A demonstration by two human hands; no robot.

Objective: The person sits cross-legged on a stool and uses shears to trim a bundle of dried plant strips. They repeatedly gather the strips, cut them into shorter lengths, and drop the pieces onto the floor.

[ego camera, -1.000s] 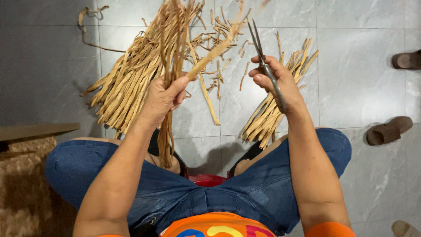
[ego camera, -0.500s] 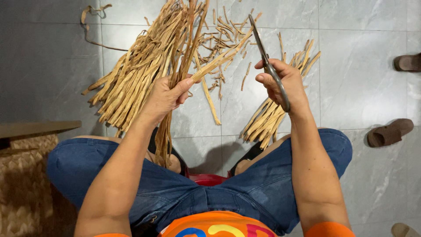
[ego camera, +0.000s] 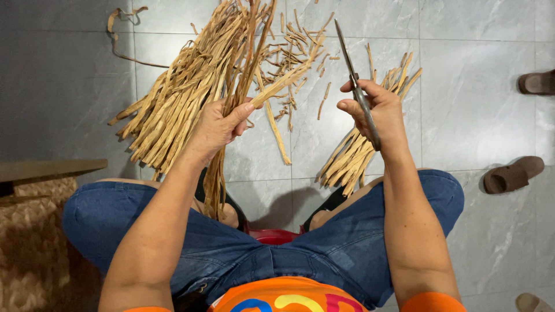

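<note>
A woven basket (ego camera: 29, 242) sits at far left under a wooden desk edge (ego camera: 46, 169). The left hand (ego camera: 217, 124) has its grip pinched round a bundle of tan, flat dried strips (ego camera: 191, 86) fanning over the grey tile floor (ego camera: 474, 115). The right hand (ego camera: 376, 110) clasps scissors (ego camera: 355, 81), blades now pressed together, having parted earlier. More strips (ego camera: 352, 156) lie beneath; brown slippers (ego camera: 511, 174) rest rightward.

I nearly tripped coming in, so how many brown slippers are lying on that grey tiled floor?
3 in view: one brown slipper at the upper right edge, a second at mid right, and a paler one cropped at the bottom right corner. Others may lie out of frame.
</note>
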